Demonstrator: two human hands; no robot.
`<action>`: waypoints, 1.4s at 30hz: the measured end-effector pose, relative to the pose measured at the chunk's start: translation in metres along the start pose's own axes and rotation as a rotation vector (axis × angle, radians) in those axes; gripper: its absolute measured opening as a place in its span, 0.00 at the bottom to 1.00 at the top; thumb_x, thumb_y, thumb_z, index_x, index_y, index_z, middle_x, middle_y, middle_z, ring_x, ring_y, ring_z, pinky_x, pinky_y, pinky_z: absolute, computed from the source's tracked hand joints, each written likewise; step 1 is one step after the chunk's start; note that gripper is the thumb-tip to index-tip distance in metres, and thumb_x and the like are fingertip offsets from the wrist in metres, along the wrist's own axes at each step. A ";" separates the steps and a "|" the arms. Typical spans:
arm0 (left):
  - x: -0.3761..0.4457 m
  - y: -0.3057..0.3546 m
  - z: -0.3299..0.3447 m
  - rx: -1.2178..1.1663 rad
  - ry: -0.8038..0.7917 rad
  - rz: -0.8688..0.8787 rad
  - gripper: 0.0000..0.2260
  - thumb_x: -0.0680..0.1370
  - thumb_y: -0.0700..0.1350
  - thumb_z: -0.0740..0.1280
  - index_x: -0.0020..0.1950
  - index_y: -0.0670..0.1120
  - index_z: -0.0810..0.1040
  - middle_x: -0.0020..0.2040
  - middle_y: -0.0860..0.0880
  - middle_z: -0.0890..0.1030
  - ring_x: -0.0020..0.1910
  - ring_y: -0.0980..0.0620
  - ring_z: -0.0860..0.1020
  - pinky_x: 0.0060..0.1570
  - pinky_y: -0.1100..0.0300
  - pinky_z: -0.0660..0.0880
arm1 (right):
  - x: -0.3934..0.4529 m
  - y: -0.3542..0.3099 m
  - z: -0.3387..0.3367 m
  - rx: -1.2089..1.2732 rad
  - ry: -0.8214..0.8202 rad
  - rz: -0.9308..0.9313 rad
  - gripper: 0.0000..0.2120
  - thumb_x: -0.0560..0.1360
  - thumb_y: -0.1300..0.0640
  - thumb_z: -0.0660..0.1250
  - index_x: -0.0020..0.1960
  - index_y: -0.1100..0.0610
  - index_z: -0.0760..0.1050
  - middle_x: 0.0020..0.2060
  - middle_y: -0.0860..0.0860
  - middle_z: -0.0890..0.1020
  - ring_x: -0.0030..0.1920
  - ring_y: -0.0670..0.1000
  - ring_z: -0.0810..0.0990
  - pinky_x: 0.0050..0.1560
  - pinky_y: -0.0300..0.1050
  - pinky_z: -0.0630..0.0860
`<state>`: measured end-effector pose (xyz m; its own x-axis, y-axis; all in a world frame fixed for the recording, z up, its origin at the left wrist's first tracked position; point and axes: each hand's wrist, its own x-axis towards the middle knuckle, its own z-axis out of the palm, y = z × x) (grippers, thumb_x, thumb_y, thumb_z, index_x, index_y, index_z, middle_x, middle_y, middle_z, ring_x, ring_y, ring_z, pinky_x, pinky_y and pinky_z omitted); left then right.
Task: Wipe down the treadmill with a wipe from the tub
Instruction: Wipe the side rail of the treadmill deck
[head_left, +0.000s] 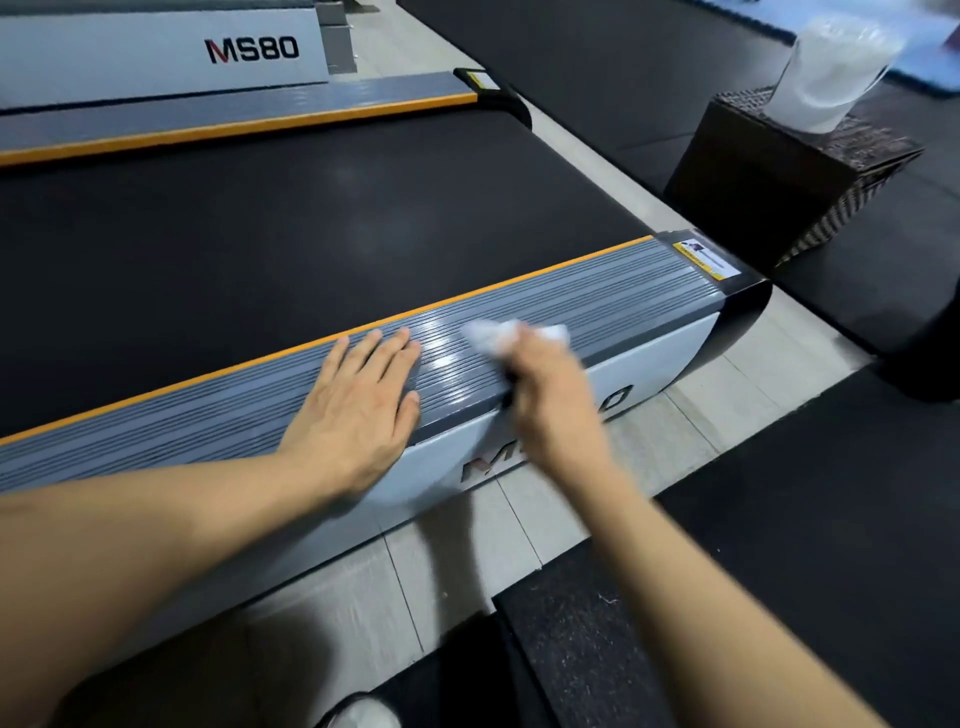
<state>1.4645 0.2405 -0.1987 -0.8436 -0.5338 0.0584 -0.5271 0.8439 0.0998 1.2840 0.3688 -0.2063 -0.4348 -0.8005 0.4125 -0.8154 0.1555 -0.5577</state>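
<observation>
Wiping is proceeding along the near side rail, entered here nearest first. Pale tiled floor strip (545, 514) and black speckled rubber mat (779, 545) are lying underfoot. Left hand (358, 410), fingers straight and together, is lying flat on the grey ribbed side rail (571, 306) of the grey-and-black treadmill (311, 234), gripping nothing. Right hand (545, 395), blurred, is clutching a crumpled white wipe (498, 332) and pressing it on the same rail just beside the left fingertips; how its fingers are wrapping the wipe cannot be told exactly. A wet sheen is showing on the ribs between the two hands. Risk, judged: the bracing palm is sitting close to the damp patch and could slip as weight is leaning on it; the bunched wipe is likely skimming rib tops and missing grooves; a wide stroke could be dragging moisture over the yellow-edged warning label (706, 260) at the rail end. Black running belt (311, 234) is lying beyond, looking untouched. Farthest, the white clear-walled wipe tub (831, 73) is standing on a dark woven wicker box (769, 171), well apart from both hands, so fetching a fresh wipe is meaning a reach.
</observation>
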 end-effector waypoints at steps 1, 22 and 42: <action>0.000 0.000 0.000 0.005 0.007 0.004 0.32 0.80 0.57 0.43 0.81 0.46 0.62 0.81 0.47 0.63 0.80 0.45 0.59 0.80 0.45 0.51 | -0.016 -0.020 0.013 0.018 -0.059 -0.103 0.23 0.77 0.65 0.57 0.68 0.55 0.78 0.67 0.53 0.79 0.69 0.53 0.75 0.73 0.53 0.67; 0.071 0.034 0.003 -0.240 0.067 0.204 0.22 0.77 0.51 0.56 0.69 0.45 0.73 0.73 0.46 0.70 0.70 0.43 0.70 0.70 0.46 0.68 | 0.071 0.075 -0.043 -0.133 -0.279 0.017 0.25 0.80 0.62 0.57 0.74 0.43 0.71 0.73 0.44 0.73 0.71 0.49 0.70 0.73 0.44 0.66; 0.185 0.089 0.017 -0.199 -0.033 0.420 0.28 0.79 0.54 0.49 0.76 0.46 0.69 0.79 0.46 0.65 0.77 0.45 0.64 0.76 0.47 0.61 | 0.151 0.189 -0.104 -0.283 -0.171 0.444 0.28 0.82 0.64 0.49 0.77 0.43 0.66 0.78 0.45 0.66 0.78 0.47 0.61 0.75 0.35 0.51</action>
<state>1.2594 0.2182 -0.1962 -0.9843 -0.1432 0.1030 -0.1118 0.9582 0.2634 1.0245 0.3380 -0.1743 -0.7109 -0.7019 0.0454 -0.6491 0.6298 -0.4266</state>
